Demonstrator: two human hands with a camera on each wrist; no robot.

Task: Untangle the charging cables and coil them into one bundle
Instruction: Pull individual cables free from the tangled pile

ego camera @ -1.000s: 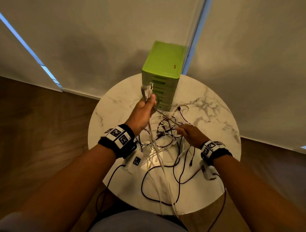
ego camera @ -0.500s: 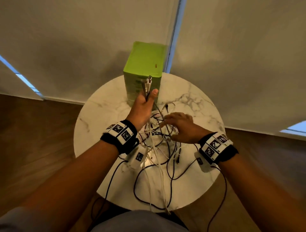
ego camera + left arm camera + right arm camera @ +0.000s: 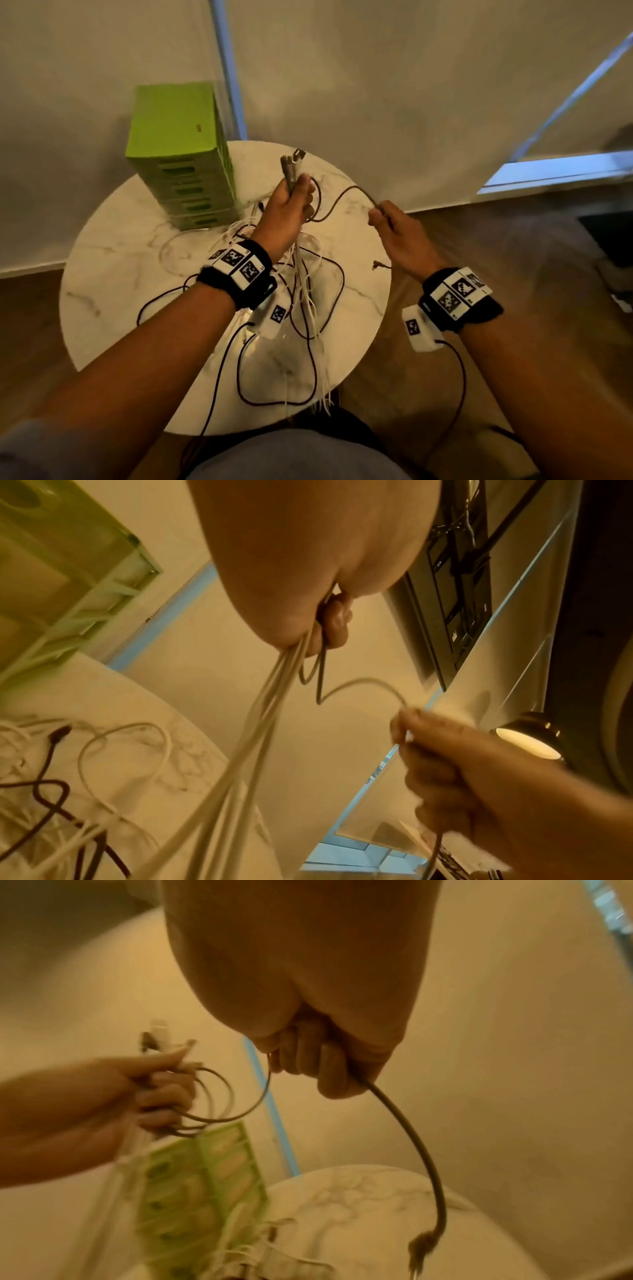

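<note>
A bunch of charging cables (image 3: pixel 291 171) is held upright in the left hand (image 3: pixel 286 214) above a round marble tabletop (image 3: pixel 113 274), the fingers curled tight around the gathered white strands so that several plug ends (image 3: pixel 294 158) stand clear above the fist. From below that grip the white cables (image 3: pixel 246 750) are seen hanging in a long sheaf down to the tabletop and past its near edge. A single dark cable (image 3: pixel 337 202) is looped out from the left hand and carried across to the right hand (image 3: pixel 402 240), which is raised beside the tabletop's right edge; the cable is pinched at the fingertips and enclosed by the curled fingers (image 3: pixel 322 1064). Its free end, tipped with a small plug (image 3: pixel 376 264), is left dangling below the right hand, as the right wrist view also shows (image 3: pixel 421 1245). More cables, dark and white, are left in a loose tangle (image 3: pixel 308 308) on the tabletop beneath both forearms, with one dark loop lying near the front edge. A green slotted box (image 3: pixel 178 150) is stood at the far left of the tabletop, well apart from the right hand. Marker-printed wristbands (image 3: pixel 236 267) are worn on both wrists. Pale blinds (image 3: pixel 394 85) are hung behind.
</note>
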